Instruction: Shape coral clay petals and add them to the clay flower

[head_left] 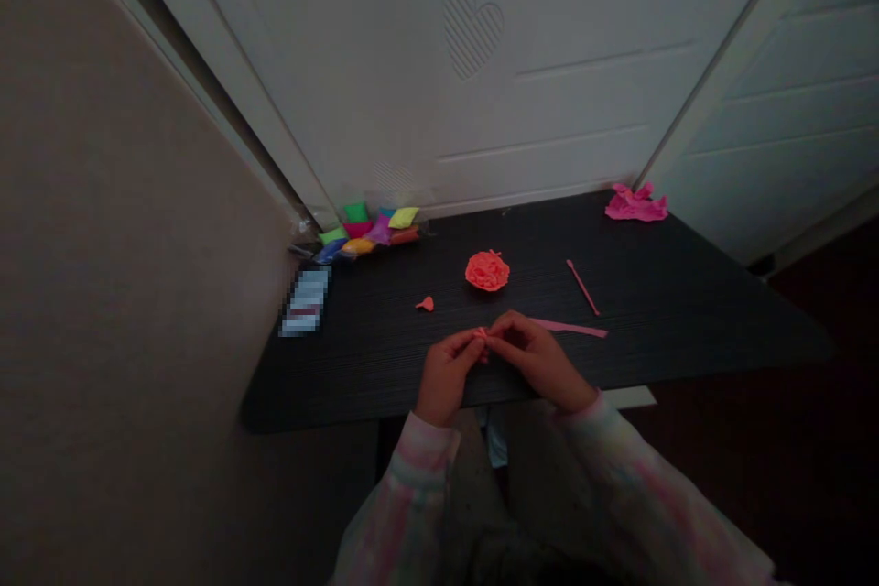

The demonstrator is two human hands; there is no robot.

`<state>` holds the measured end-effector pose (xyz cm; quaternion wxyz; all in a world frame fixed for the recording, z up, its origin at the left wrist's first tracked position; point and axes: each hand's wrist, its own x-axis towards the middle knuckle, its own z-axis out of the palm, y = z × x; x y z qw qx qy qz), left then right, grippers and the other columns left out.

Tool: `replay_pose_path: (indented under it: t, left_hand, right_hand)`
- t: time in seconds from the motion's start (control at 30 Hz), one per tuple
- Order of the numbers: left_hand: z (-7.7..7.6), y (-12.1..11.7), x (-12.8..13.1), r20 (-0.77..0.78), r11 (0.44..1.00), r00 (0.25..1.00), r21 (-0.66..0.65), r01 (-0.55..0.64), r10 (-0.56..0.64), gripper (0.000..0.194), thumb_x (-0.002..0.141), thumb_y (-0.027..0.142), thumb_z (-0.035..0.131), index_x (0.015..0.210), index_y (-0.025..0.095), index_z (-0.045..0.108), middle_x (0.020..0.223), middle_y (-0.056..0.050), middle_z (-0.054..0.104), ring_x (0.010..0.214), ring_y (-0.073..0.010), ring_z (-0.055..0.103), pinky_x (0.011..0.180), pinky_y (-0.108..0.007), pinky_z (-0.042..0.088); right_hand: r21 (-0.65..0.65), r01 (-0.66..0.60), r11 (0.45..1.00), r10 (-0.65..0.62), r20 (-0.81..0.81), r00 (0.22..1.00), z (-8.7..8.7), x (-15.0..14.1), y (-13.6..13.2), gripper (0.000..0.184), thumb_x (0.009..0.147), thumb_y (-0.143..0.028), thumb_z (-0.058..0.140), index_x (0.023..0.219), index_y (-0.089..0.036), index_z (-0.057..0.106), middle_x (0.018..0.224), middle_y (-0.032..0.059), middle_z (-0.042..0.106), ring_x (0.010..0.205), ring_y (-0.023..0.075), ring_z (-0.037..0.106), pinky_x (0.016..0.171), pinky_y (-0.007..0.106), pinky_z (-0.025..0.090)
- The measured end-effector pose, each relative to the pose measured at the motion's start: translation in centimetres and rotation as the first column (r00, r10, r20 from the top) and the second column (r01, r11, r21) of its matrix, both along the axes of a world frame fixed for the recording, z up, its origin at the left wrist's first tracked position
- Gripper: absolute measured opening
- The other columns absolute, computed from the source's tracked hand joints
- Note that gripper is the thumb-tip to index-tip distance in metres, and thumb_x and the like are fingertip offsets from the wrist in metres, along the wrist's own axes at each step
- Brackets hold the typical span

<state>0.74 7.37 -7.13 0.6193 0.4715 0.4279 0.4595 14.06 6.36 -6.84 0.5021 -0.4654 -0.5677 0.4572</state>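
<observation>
Between the fingertips of both hands is a small piece of orange-pink modelling clay (482, 334), mostly covered by the fingers. My left hand (446, 371) pinches it from the left, and my right hand (539, 357) pinches it from the right. Just beyond them on the dark table lies a round, ruffled coral clay flower (487, 271). A small coral clay petal-like piece (427, 304) rests to the left of the flower. The flat pink strip-shaped tool (573, 328) lies partly behind my right hand.
A thin pink modelling stick (583, 287) lies at right on the black table (721, 320). Crumpled pink material (636, 202) sits at the back right. Colourful clay packets (371, 231) lie at the back left, near a phone with a blurred screen (306, 300). White panels (385, 64) stand behind.
</observation>
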Motion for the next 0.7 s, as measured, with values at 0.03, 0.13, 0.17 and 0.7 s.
replay_pose_path:
  t: [0.03,0.13,0.17,0.7]
  left_hand:
    - [-0.05,-0.01,-0.05,-0.003,1.0,1.0,-0.003,0.02,-0.02,0.017,0.071,0.026,0.061,0.078,0.015,0.07,0.067,-0.001,0.063,0.062,-0.0115,0.052,0.064,-0.024,0.041]
    - [-0.11,-0.04,-0.15,-0.01,0.998,0.998,-0.006,0.06,-0.06,0.02,0.071,0.029,0.059,0.081,0.014,0.07,0.069,-0.003,0.064,0.064,-0.0133,0.053,0.066,-0.026,0.041]
    - [-0.11,-0.05,-0.18,-0.012,0.998,0.998,-0.005,0.066,-0.066,0.02,0.071,0.029,0.059,0.08,0.014,0.07,0.069,-0.003,0.064,0.064,-0.0137,0.053,0.066,-0.026,0.041]
    - [-0.16,0.3,0.75,0.135,0.988,0.979,-0.063,-0.143,0.151,0.02,0.068,0.031,0.062,0.076,0.013,0.066,0.069,-0.002,0.062,0.061,-0.0097,0.052,0.061,-0.023,0.042]
  right_hand:
    - [0.004,0.003,1.0,-0.003,0.009,1.0,-0.06,-0.03,-0.03,0.01,0.075,-0.029,0.058,0.079,-0.02,0.055,0.07,-0.0019,0.052,0.066,0.0125,0.052,0.062,0.026,0.043]
    - [0.042,0.015,0.999,-0.018,0.062,0.998,-0.12,-0.05,-0.11,0.021,0.076,-0.026,0.057,0.096,-0.022,0.057,0.075,-0.0012,0.049,0.068,0.0125,0.05,0.062,0.026,0.042]
    - [0.061,0.014,0.998,-0.019,0.083,0.996,-0.12,-0.03,-0.12,0.024,0.076,-0.025,0.056,0.1,-0.023,0.057,0.077,-0.0006,0.049,0.07,0.0128,0.049,0.063,0.027,0.042]
    - [0.238,0.081,0.968,-0.14,0.239,0.961,0.12,-0.48,-0.17,0.01,0.077,-0.024,0.056,0.084,-0.022,0.063,0.083,0.0032,0.06,0.08,0.0165,0.055,0.072,0.03,0.043]
